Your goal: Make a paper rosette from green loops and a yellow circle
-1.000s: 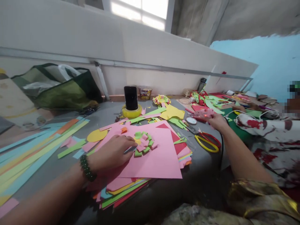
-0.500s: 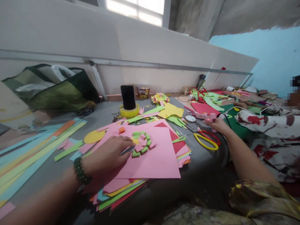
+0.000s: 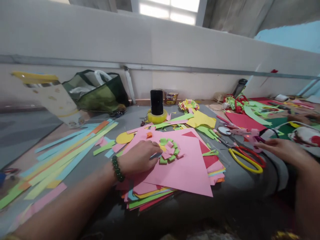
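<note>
My left hand (image 3: 142, 156), with a green bead bracelet at the wrist, lies over the pink paper sheets (image 3: 186, 178). Its thumb and fingers close on the left edge of a paper flower (image 3: 171, 150) made of green and pink folded strips round a yellow middle. Part of that edge is hidden under the fingers. Off to the right, my right hand (image 3: 282, 149) has its fingers stretched out, the tips at the handle of a pink glue gun (image 3: 251, 136) with a small red light. Scissors (image 3: 246, 161) with yellow and red handles lie just below the gun.
Coloured paper strips (image 3: 75, 150) spread across the left. A phone (image 3: 157, 102) stands in a yellow tape roll (image 3: 156, 116) at the back, beside a noodle cup (image 3: 171, 97). A green bag (image 3: 100, 93) leans by the wall. Another person's patterned sleeve (image 3: 303, 137) shows at far right.
The view has turned left, so everything sits further right. My right hand has drawn back a little from the glue gun, which stays near the scissors. My left hand remains on the paper flower.
</note>
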Demonstrator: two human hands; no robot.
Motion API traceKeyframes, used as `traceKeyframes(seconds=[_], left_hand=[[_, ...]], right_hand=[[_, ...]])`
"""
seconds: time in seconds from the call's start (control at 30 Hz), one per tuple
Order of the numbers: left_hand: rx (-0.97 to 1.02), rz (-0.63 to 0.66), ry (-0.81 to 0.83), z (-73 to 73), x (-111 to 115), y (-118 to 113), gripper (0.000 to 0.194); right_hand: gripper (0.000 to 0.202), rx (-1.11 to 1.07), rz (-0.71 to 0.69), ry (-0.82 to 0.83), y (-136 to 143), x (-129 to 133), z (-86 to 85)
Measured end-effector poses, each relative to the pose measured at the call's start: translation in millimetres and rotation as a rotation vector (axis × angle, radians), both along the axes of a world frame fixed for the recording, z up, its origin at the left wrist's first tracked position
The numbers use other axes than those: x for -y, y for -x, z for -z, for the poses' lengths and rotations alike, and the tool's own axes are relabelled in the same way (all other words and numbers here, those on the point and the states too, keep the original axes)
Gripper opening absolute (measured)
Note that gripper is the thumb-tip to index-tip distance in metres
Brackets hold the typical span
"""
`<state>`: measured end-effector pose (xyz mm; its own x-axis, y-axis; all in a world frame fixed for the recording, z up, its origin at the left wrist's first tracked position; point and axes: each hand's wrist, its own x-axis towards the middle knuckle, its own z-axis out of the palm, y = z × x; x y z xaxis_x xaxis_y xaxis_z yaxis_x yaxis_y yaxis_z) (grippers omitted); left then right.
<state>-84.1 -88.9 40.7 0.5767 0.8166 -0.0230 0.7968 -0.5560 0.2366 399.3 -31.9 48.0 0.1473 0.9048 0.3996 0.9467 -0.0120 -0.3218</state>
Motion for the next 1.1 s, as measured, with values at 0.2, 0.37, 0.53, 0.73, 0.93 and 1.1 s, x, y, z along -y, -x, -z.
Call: traceKeyframes(seconds=[0.2, 0.37, 0.53, 0.73, 0.93, 1.1], left_hand=[[0.055, 0.039, -0.054, 3.1, 0, 0, 0.026], [0.072, 0.052, -0.046, 3.3, 0, 2, 0.028], [0.119, 0.055, -0.010, 1.3, 1, 2, 0.034], [0.109, 0.062, -0.050, 6.5, -1, 4, 0.032], [0.091, 0.070, -0.084, 11.0, -3, 6, 0.026], [0.078, 0.055, -0.045, 9.1, -3, 5, 0.030]], right_hand=[[0.050, -0.014, -0.344, 0.062, 78, 34, -38.5], [0.029, 0.074, -0.785, 0.267, 205, 21, -48.5], [0.017, 0.156, -0.841, 0.445, 300, -34, -37.9], [0.041, 0.094, -0.737, 0.525, 366, -89, -9.6], [0.027, -0.058, -0.772, 0.560, 383, -99, 6.7], [0.017, -0.292, -0.703, 0.427, 367, -101, -13.6]])
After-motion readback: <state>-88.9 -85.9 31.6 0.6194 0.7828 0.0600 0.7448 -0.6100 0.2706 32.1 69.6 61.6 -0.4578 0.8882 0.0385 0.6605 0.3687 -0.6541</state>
